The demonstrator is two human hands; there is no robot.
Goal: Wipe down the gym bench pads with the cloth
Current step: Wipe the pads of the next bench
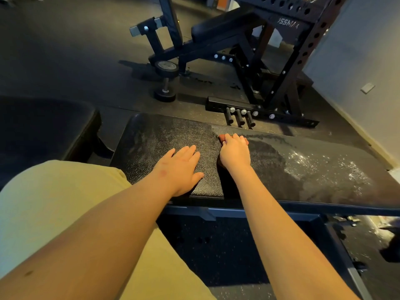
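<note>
A long black textured bench pad (303, 169) stretches across the middle of the view, with a wet sheen and white specks toward its right end. My left hand (181, 167) lies flat on the pad with straight fingers, near its front edge. Just to the right, my right hand (234, 151) grips a small reddish-brown cloth (222, 137) against the pad near its far edge. Only the cloth's far corners show beyond my fingers.
A second black pad (43, 126) lies at the left. Beyond the bench stand a dumbbell (165, 83), another bench (220, 27) and a black rack frame (281, 61) with pegs (239, 118). A wall (357, 61) rises on the right. My leg in tan shorts (54, 202) is at lower left.
</note>
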